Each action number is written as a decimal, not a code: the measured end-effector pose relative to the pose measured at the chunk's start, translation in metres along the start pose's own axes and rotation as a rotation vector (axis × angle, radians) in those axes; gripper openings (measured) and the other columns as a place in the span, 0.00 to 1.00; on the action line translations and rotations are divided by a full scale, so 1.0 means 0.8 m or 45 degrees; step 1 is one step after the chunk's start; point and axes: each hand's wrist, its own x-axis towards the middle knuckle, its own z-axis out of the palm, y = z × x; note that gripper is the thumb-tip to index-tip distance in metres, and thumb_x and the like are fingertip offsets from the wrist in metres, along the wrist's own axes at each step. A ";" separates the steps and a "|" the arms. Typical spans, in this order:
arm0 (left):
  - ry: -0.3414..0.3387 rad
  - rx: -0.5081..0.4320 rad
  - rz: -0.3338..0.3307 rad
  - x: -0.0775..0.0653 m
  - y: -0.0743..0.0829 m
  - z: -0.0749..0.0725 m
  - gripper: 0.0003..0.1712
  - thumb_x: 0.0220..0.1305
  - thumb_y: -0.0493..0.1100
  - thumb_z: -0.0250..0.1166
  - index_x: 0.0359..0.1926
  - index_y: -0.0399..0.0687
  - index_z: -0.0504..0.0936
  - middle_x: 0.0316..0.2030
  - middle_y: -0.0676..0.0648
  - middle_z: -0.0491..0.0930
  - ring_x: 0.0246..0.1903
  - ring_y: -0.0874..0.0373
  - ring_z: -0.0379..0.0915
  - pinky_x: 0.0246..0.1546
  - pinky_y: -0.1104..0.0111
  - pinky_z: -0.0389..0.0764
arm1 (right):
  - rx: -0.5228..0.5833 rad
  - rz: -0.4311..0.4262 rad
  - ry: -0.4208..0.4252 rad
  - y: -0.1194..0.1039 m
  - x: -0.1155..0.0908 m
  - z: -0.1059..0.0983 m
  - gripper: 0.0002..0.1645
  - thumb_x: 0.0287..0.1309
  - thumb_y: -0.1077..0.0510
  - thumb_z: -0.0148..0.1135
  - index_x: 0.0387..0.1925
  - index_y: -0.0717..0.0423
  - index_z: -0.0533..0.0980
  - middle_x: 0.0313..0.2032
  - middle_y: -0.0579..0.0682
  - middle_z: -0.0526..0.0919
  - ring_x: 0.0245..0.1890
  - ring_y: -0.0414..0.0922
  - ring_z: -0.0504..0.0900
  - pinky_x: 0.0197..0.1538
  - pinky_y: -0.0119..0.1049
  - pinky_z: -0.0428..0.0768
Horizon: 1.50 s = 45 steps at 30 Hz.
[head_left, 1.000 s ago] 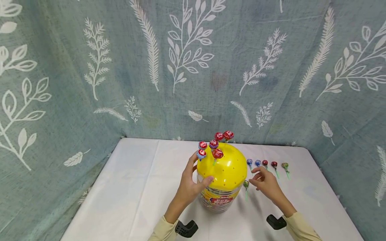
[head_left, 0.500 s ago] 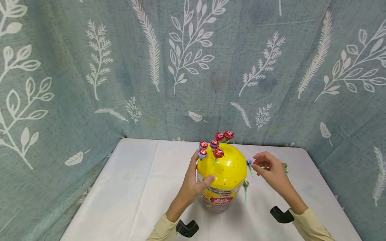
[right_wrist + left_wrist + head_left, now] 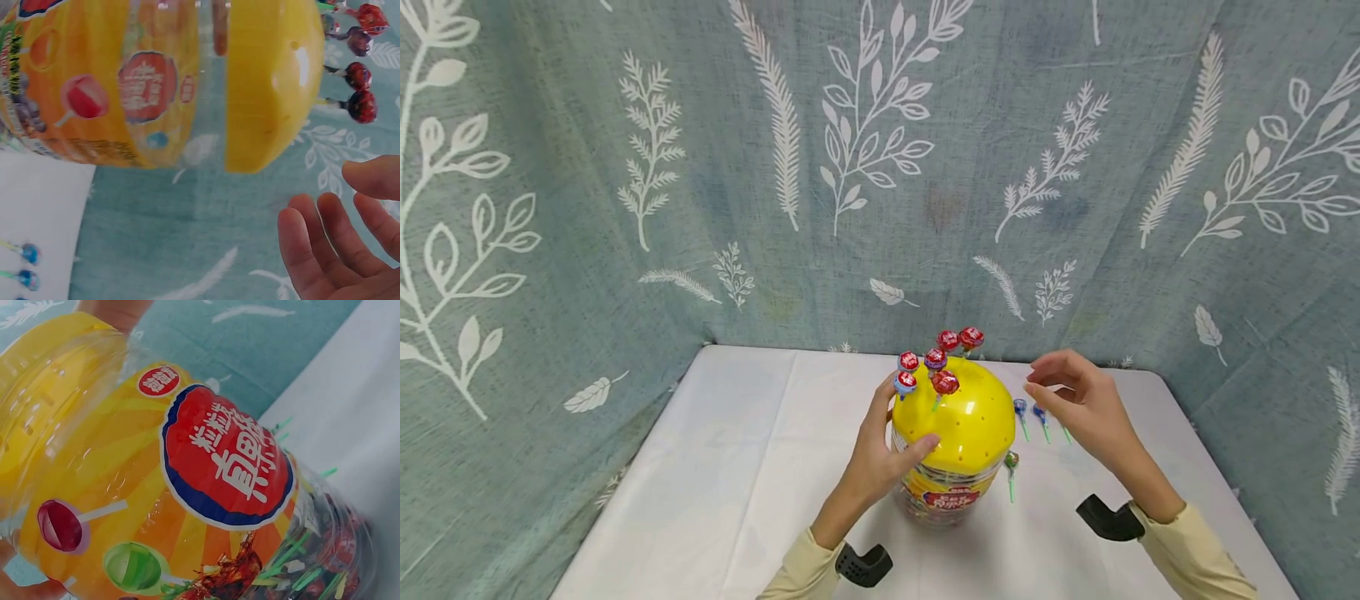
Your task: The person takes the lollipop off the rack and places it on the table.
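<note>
A clear plastic lollipop jar (image 3: 951,500) with a domed yellow lid (image 3: 973,421) stands upright on the table. My left hand (image 3: 872,467) grips it around the lid's left side, thumb on the front of the lid. The jar's printed label (image 3: 228,456) fills much of the left wrist view, with lollipops visible inside its base. Several red- and blue-wrapped lollipops (image 3: 936,359) stick up from small holes at the lid's back left. To the right of the lid, my right hand (image 3: 1093,408) hovers with fingers bent and apart. Nothing shows between its fingers in the right wrist view (image 3: 340,262).
Blue-wrapped lollipops (image 3: 1040,414) lie in a row right of the jar, partly hidden by the right hand. A green-wrapped lollipop (image 3: 1012,461) lies nearer, close to the jar. A patterned curtain (image 3: 940,208) hangs behind the white table (image 3: 715,467).
My right hand has moved right and slightly away from me, from beside the near green lollipop to above the row. The left hand keeps its grip on the jar.
</note>
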 end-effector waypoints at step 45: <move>0.059 -0.002 -0.006 0.003 -0.062 0.011 0.45 0.56 0.56 0.64 0.71 0.67 0.52 0.68 0.59 0.58 0.65 0.59 0.55 0.60 0.47 0.61 | 0.299 -0.123 -0.124 -0.004 0.073 0.057 0.18 0.54 0.69 0.65 0.46 0.59 0.72 0.39 0.54 0.83 0.37 0.48 0.83 0.40 0.34 0.82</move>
